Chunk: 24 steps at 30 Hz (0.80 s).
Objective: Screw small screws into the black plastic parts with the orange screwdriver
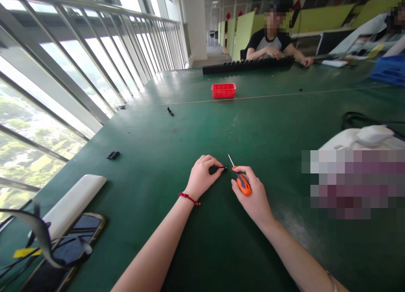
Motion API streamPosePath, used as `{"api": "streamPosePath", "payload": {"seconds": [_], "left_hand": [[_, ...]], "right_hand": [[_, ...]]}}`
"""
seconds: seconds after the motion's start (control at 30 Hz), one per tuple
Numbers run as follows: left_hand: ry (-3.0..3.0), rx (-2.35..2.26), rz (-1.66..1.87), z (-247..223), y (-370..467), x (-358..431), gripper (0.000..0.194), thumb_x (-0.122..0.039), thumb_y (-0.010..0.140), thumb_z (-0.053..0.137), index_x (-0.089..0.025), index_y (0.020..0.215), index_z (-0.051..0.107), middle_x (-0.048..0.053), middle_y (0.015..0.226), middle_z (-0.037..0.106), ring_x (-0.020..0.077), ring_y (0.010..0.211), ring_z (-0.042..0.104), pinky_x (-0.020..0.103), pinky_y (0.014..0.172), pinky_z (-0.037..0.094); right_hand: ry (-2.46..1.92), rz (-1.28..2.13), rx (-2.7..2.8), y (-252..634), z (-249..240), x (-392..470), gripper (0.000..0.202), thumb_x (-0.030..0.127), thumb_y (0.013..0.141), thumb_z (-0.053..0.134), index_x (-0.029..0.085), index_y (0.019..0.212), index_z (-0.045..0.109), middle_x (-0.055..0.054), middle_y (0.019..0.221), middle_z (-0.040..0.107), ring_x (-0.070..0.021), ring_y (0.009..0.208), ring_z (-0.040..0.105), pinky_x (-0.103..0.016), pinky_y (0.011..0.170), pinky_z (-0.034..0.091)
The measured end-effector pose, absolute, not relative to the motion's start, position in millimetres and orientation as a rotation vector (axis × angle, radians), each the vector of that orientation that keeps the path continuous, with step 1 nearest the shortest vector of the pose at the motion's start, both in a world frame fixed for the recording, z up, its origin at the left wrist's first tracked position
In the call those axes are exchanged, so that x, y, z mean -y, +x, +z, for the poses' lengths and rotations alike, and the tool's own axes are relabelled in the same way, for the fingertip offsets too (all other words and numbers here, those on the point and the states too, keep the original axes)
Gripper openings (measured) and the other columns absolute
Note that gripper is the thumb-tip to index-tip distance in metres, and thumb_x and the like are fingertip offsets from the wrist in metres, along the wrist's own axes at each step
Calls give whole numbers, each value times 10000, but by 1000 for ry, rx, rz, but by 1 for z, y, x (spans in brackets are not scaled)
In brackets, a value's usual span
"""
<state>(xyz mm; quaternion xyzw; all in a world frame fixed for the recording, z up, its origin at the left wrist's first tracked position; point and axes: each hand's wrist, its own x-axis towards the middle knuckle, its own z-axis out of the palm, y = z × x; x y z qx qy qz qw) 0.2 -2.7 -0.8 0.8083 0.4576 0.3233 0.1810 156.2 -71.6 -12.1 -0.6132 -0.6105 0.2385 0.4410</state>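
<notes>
My left hand [204,176], with a red cord bracelet at the wrist, pinches a small black piece [225,168] between thumb and fingertips, low over the green tabletop. The piece is too small to name. To its right, my right hand [251,195] is closed around an orange and dark grey screwdriver [243,183]. The screwdriver's thin metal shaft points up and away, its tip beyond the black piece and apart from it.
A red plastic bin [223,90] stands farther back. Small black parts [113,155] lie to the left, near a white bar [79,201] and a phone [82,228]. A white bag [357,138] sits at right. Across the table a person [268,43] sits behind a long black strip [248,65].
</notes>
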Motion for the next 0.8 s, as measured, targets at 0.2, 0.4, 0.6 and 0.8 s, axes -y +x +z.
{"api": "streamPosePath", "payload": {"seconds": [0.2, 0.4, 0.6, 0.8], "left_hand": [[2277, -1289, 923, -2, 0, 3, 88, -245, 817, 592, -194, 790, 658, 25, 851, 653, 179, 862, 570, 337, 820, 472], [2278, -1277, 905, -3, 0, 2, 104, -265, 829, 583, -194, 802, 653, 33, 865, 652, 186, 874, 573, 347, 828, 474], [2195, -1274, 1028, 1, -4, 4, 303, -350, 915, 451, -206, 1146, 582, 73, 1194, 602, 204, 1148, 525, 375, 1015, 401], [2355, -1126, 1264, 31, 29, 51, 536, -401, 959, 248, -186, 1450, 248, 99, 1523, 259, 231, 1406, 233, 424, 1161, 170]], "right_hand": [[-1540, 606, 1513, 156, -11, 72, 244, 275, 780, 543, 228, 1018, 528, -22, 809, 635, -180, 711, 595, -321, 697, 473], [-1518, 609, 1501, 156, -12, 72, 238, 277, 783, 552, 225, 1015, 536, -30, 845, 639, -186, 755, 603, -330, 728, 481], [-1443, 580, 1338, 157, -8, 72, 232, 328, 830, 533, 198, 1021, 559, -46, 903, 634, -138, 646, 579, -277, 623, 487], [-1475, 403, 1436, 157, -10, 71, 272, 339, 871, 468, 165, 1025, 608, -43, 813, 639, -134, 641, 574, -270, 643, 500]]}}
